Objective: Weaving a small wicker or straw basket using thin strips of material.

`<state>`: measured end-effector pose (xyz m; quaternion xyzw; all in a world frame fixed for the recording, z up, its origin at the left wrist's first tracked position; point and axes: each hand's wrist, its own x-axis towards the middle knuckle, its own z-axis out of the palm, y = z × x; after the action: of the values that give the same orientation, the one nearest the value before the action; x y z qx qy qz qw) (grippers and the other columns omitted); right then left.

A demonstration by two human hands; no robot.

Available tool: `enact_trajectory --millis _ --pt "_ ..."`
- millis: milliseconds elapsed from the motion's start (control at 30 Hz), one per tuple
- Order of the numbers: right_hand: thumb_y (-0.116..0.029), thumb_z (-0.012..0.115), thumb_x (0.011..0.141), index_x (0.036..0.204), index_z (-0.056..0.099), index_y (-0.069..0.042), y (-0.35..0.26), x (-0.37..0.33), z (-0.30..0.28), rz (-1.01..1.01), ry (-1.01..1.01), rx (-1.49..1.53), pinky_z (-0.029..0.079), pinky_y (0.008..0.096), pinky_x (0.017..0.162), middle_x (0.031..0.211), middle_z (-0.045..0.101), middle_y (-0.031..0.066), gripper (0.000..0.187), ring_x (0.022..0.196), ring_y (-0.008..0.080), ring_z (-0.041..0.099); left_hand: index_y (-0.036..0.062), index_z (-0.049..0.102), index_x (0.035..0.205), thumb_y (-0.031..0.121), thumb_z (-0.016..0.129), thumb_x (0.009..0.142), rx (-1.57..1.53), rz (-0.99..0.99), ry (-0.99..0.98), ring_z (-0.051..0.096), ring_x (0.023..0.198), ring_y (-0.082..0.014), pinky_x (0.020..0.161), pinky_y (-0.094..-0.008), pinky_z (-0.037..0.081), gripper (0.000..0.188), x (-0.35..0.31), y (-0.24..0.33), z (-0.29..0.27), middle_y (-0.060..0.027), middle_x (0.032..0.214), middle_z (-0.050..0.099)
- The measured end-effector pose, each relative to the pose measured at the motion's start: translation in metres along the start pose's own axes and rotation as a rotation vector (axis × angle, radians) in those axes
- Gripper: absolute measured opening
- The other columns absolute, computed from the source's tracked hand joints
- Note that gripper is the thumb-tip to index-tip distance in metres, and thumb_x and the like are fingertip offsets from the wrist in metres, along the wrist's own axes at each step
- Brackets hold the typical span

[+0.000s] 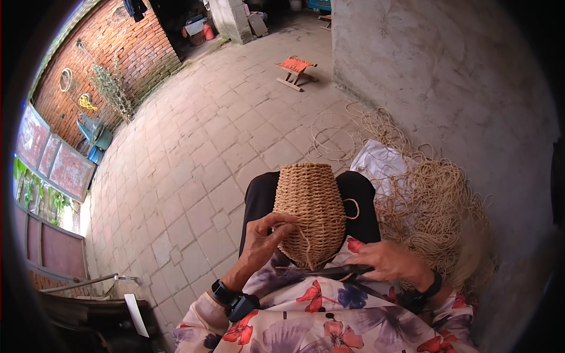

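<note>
A woven basket of tan twisted cord lies across my lap, between my knees. A small cord loop sticks out from its right side. My left hand is at its left side, thumb and forefinger closed on a loose cord strand that runs down the weave toward me. Fingers curled, my right hand grips a dark, long, narrow tool, which points left just below the basket's near end. Whether it is scissors or a knife, I cannot tell.
A big tangled heap of cord lies to my right on a white sack, against a grey wall. A folding stool with an orange seat stands ahead on the paved floor. A brick wall rises at far left.
</note>
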<state>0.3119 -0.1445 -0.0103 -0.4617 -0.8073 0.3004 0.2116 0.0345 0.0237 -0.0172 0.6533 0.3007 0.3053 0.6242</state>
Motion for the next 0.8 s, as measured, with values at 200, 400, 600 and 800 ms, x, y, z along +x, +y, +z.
enact_trajectory --millis 200,400,600,800 --pt "-0.018 0.072 0.082 0.111 0.067 -0.008 -0.036 0.026 -0.025 0.147 0.068 -0.274 0.053 0.0391 0.072 0.087 0.061 0.0103 0.032 0.082 0.0301 0.064 -0.0007 0.071 0.099 0.018 0.071 0.093 0.043 -0.028 0.098 0.065 0.081 -0.0095 0.075 -0.0252 0.053 0.02 0.001 -0.003 0.002 -0.005 0.085 0.072" --pt "-0.011 0.069 0.083 0.097 0.067 -0.004 -0.018 0.104 -0.019 0.028 0.447 0.065 0.052 0.0405 0.072 0.086 0.062 0.0125 0.016 0.082 0.0311 0.065 -0.002 0.07 0.093 0.023 0.071 0.093 0.153 0.001 0.134 0.06 0.074 -0.007 0.068 -0.0246 0.05 0.025 0.002 0.001 0.007 -0.0034 0.076 0.068" --pt "-0.006 0.067 0.083 0.092 0.066 -0.001 -0.012 0.132 -0.003 -0.053 0.453 0.165 0.051 0.0403 0.073 0.085 0.062 0.0141 0.01 0.082 0.0325 0.064 -0.0015 0.069 0.094 0.02 0.071 0.092 0.17 0.026 0.136 0.058 0.071 -0.0081 0.067 -0.0254 0.049 0.021 0.002 0.009 0.009 -0.0031 0.078 0.067" --pt "-0.007 0.064 0.087 0.09 0.064 0.0 -0.006 0.132 -0.005 -0.034 0.387 0.233 0.05 0.04 0.072 0.084 0.063 0.0154 0.008 0.081 0.0332 0.064 0.0017 0.068 0.106 0.011 0.067 0.093 0.188 0.193 -0.002 0.062 0.089 -0.0118 0.08 -0.027 0.049 0.016 0.01 0.007 0.002 -0.0048 0.093 0.067"
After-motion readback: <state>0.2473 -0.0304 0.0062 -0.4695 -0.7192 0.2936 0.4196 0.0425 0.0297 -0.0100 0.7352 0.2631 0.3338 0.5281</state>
